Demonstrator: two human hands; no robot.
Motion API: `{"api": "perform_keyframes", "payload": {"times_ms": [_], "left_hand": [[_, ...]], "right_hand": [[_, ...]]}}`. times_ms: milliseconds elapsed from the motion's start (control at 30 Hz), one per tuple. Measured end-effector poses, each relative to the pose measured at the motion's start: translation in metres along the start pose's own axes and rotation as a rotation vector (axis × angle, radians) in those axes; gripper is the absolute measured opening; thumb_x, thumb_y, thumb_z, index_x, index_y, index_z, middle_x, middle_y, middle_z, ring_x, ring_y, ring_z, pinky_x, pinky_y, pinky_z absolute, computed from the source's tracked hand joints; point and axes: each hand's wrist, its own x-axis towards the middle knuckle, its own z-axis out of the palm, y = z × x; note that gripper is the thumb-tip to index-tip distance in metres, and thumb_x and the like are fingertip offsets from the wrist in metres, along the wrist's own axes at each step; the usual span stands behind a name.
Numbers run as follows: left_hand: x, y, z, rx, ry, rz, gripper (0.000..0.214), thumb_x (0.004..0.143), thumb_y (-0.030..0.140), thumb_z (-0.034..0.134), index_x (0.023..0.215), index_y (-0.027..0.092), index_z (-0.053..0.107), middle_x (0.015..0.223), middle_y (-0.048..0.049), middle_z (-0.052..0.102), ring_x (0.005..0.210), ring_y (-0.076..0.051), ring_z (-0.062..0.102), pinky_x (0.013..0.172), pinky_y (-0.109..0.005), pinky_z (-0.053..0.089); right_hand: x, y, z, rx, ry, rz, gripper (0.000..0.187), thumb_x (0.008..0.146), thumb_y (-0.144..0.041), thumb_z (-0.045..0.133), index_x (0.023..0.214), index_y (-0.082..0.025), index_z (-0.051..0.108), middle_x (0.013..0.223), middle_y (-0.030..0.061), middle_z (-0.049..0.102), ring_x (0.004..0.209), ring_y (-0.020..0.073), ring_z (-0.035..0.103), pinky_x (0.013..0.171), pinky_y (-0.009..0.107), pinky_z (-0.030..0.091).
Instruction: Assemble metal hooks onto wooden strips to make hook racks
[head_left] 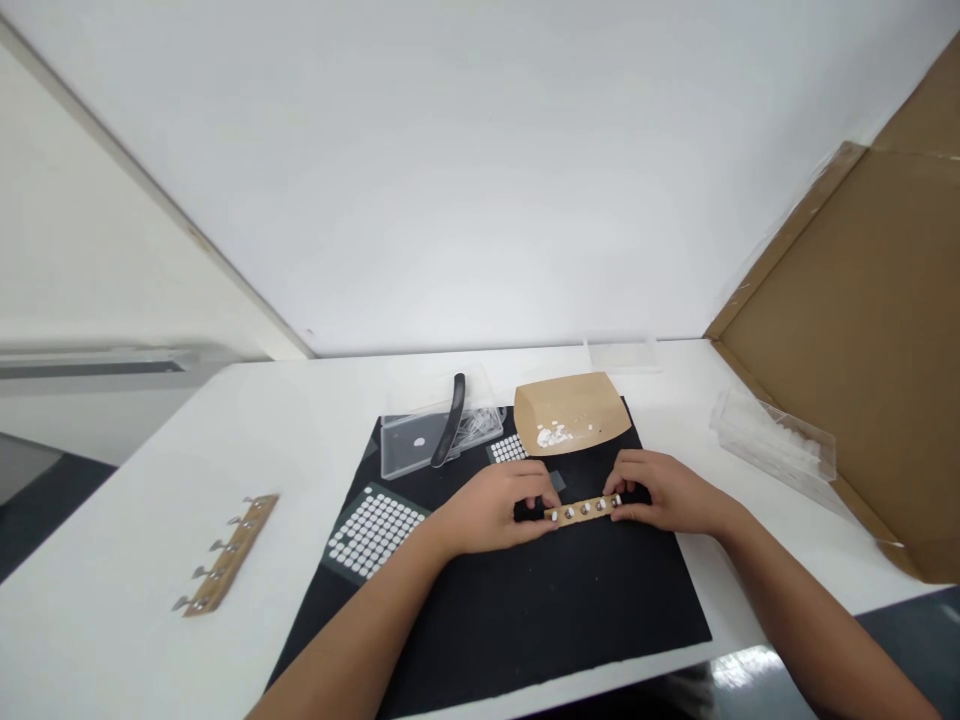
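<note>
The strip point(577, 516) sits over the right half of the black mat point(547, 610), held level between two hands; the left hand point(501, 505) is nearly closed, thumb and fingers pinching its left end; the right hand point(658, 492) pinches the right end the same way, fingers curled; five small posts with white tips stand along it; whether it rests on the mat or just above, I cannot tell.

Behind it is the paper tray point(562, 393), partly on the mat; loose white bits point(553, 436) lie in its near part, mostly heaped toward the left, a few strewn to the right; left of the tray is the clear case point(405, 460), open; its left compartment holds one white disc point(419, 442), its right one a tangle of thin, pale pieces point(478, 424); a curved tool point(451, 420) lies across the case; at far right, beside the cardboard point(862, 350), the clear box point(742, 430) holds a row of whitish pieces, too blurred to name.

A sheet point(375, 532) of white dots lies at the mat's left, partly behind the left forearm; a smaller dotted card point(508, 449) lies by the tray; a second strip point(232, 555) with five metal posts lies on the white table point(135, 620).
</note>
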Motion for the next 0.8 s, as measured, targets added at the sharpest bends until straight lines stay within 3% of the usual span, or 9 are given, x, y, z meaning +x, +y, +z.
{"api": "perform_keyframes", "payload": {"times_ms": [600, 800], "left_hand": [[-0.0002, -0.0058, 0.0012, -0.014, -0.020, 0.023, 0.019, 0.105, 0.032, 0.069, 0.098, 0.019, 0.080, 0.090, -0.0064, 0.080, 0.083, -0.017, 0.074, 0.079, -0.025, 0.054], [0.0017, 0.0005, -0.0013, -0.117, 0.081, -0.051, 0.020, 0.102, 0.036, 0.074, 0.098, 0.019, 0.082, 0.090, -0.0074, 0.082, 0.080, -0.017, 0.075, 0.076, -0.026, 0.056]], "right_hand": [[0.0016, 0.0033, 0.0020, 0.023, -0.013, 0.015, 0.018, 0.096, -0.037, 0.082, 0.110, -0.026, 0.077, 0.100, 0.0019, 0.069, 0.090, 0.0187, 0.066, 0.081, 0.031, 0.053], [-0.0003, 0.0038, 0.0015, -0.009, 0.000, -0.012, 0.017, 0.095, -0.034, 0.081, 0.109, -0.026, 0.075, 0.099, 0.0019, 0.069, 0.089, 0.0189, 0.066, 0.080, 0.032, 0.054]]}}
